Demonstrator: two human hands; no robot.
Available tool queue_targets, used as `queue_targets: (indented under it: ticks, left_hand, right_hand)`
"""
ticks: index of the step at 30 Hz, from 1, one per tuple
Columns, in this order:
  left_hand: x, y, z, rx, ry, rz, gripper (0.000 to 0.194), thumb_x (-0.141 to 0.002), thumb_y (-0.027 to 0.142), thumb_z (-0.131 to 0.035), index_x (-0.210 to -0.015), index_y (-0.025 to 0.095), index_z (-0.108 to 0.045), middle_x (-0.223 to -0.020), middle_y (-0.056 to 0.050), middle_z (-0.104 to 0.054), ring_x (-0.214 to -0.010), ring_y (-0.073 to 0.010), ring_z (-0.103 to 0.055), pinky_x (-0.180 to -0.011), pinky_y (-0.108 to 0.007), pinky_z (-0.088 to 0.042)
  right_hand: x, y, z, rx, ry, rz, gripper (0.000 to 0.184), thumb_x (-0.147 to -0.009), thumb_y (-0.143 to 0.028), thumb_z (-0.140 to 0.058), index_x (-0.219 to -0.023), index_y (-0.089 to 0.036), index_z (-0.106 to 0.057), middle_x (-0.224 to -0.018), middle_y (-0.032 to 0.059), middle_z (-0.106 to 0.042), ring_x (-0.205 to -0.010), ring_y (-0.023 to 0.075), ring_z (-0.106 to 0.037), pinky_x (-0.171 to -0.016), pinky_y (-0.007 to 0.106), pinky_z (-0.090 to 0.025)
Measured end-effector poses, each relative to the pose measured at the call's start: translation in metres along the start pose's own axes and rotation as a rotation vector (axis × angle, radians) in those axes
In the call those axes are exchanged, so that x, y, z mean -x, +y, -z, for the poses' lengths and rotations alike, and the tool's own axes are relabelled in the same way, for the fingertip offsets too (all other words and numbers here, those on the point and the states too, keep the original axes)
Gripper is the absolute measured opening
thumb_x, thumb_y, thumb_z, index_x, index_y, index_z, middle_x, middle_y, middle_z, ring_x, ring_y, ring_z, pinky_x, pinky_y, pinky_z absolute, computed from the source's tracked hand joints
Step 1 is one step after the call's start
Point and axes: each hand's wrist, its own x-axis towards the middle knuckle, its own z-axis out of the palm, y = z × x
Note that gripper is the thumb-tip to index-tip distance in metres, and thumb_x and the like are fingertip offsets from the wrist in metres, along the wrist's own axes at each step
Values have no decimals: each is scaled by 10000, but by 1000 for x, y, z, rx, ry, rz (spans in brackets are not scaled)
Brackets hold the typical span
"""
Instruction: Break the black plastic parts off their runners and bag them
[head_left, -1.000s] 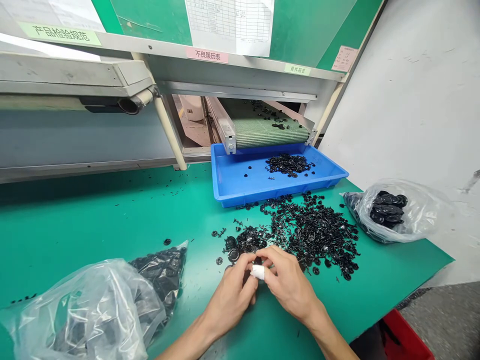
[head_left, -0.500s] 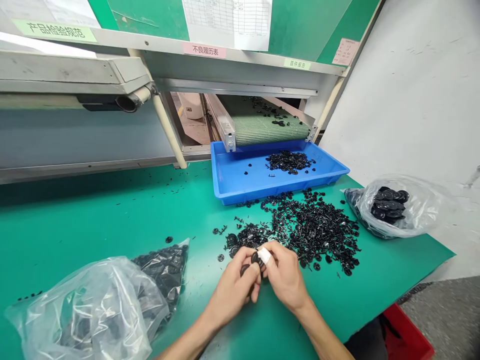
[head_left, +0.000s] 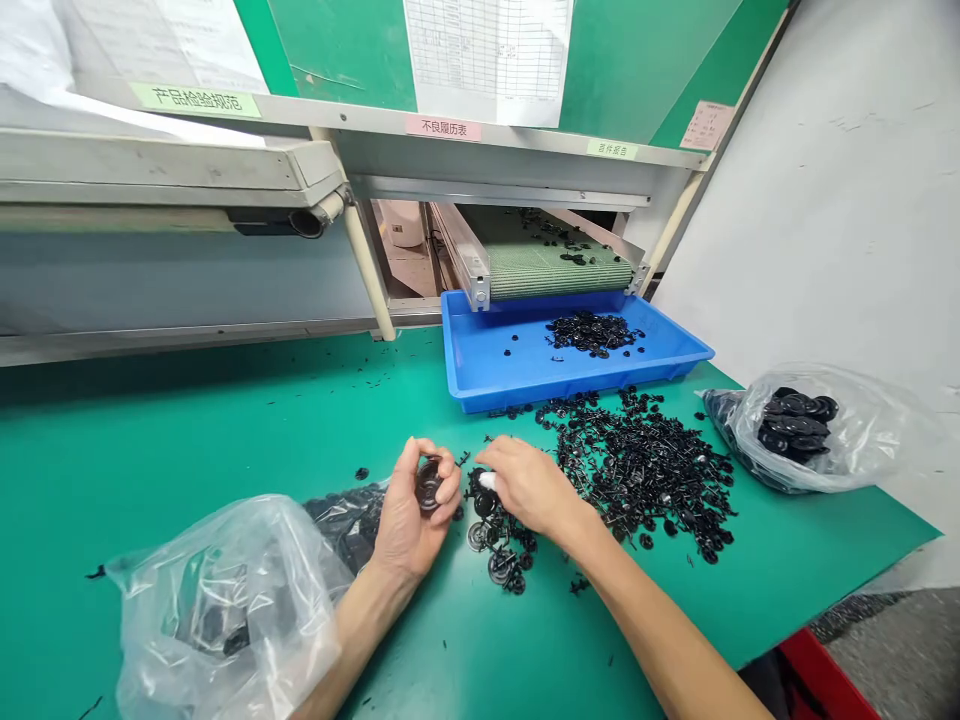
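My left hand (head_left: pixel 414 515) is palm-up with fingers curled round one or more black round plastic discs (head_left: pixel 429 485), ringed on their face. To its right, my right hand (head_left: pixel 531 487) reaches over a small pile of black discs and sprue bits (head_left: pixel 504 548). Its fingers are bent and drawn together, with white tape on one digit. Whatever lies between those fingertips, if anything, is hidden. Beyond the right hand spreads a larger heap of small black parts (head_left: pixel 652 470). Beside my left forearm lies a clear plastic bag (head_left: pixel 225 600) with black discs inside.
A blue tray (head_left: pixel 480 390) with a black heap stands below the end of a green conveyor belt (head_left: pixel 555 265), which carries more parts. At the right edge of the green table (head_left: pixel 225 430) sits another clear bag (head_left: pixel 862 440) of discs. A red bin (head_left: pixel 825 680) is below.
My hands, together before, are now apart: the left moved left and up with the disc, the right over the small pile. The camera view has shifted left.
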Motion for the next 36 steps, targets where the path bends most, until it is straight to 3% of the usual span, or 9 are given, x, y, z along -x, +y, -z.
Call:
queue_targets:
  ticks: [4, 8, 11, 15, 21, 25, 29, 32, 36]
  left_hand:
    - [-3, -4, 7, -38, 14, 23, 322, -777, 392, -704, -688, 188, -470, -631, 75, -460, -397, -16, -335, -273, -75, -243]
    - [-4, -12, 13, -98, 17, 55, 262, -750, 319, -751, -842, 186, -544, -715, 61, -521, -437, -17, -389, -279, -72, -264]
    - [-3, -16, 15, -176, 11, 101, 325, -741, 338, -760, -950, 174, -574, -784, 29, -570, -482, -29, -451, -293, -79, -284]
    - [5, -24, 7, -315, -37, 220, 313, -774, 413, -715, -909, 159, -593, -634, 54, -519, -420, -35, -414, -284, -88, -213]
    - [20, -29, -7, -579, -178, 342, 326, -843, 516, -584, -870, 197, -523, -547, 66, -506, -386, -43, -340, -331, -122, -140]
    - [25, -33, -7, -772, -203, 164, 271, -912, 484, -475, -870, 217, -488, -596, 64, -513, -437, -69, -374, -393, -167, -240]
    - [29, -37, -1, -1084, -203, -56, 239, -960, 437, -382, -925, 230, -495, -613, 61, -492, -542, -122, -461, -538, -233, -360]
    - [31, -40, 4, -1285, -187, -124, 212, -969, 412, -349, -947, 248, -481, -640, 53, -540, -555, -147, -485, -548, -258, -355]
    - [30, -42, 9, -1433, -324, -148, 187, -972, 348, -332, -1006, 269, -499, -719, 37, -650, -613, -169, -581, -600, -271, -401]
  right_hand:
    - [-19, -5, 0, 54, -116, 40, 206, -803, -15, -537, -837, -180, -655, -852, 76, -627, -789, 221, -575, -675, 303, -440]
    - [-6, 10, 5, 39, -90, 25, 229, -835, -7, -468, -807, -180, -616, -822, 54, -596, -708, 180, -554, -646, 279, -432]
    - [15, 23, 9, -78, 42, 69, 303, -856, 10, -377, -860, -190, -604, -893, 49, -596, -775, 159, -566, -709, 263, -450]
    - [43, 25, 10, -302, 300, 168, 313, -924, -48, -328, -931, -201, -600, -921, 60, -623, -858, 157, -589, -747, 268, -473]
    - [63, 8, 5, -445, 352, 188, 335, -925, -51, -338, -987, -220, -621, -1013, 68, -636, -921, 154, -607, -783, 279, -498]
    - [68, 2, 4, -548, 294, 8, 347, -888, -55, -369, -1067, -219, -617, -1058, 67, -636, -933, 167, -609, -782, 279, -502]
    - [70, -5, 2, -670, 227, -290, 186, -917, -207, -450, -924, -193, -635, -716, 10, -625, -614, 129, -588, -540, 222, -454]
    - [69, -12, -3, -856, 161, -433, 194, -909, -305, -481, -913, -169, -619, -542, -43, -550, -426, 86, -493, -425, 193, -385]
    - [61, -18, -12, -1093, 198, -535, 195, -788, -303, -610, -902, -146, -623, -554, -51, -542, -402, 77, -484, -353, 169, -365]
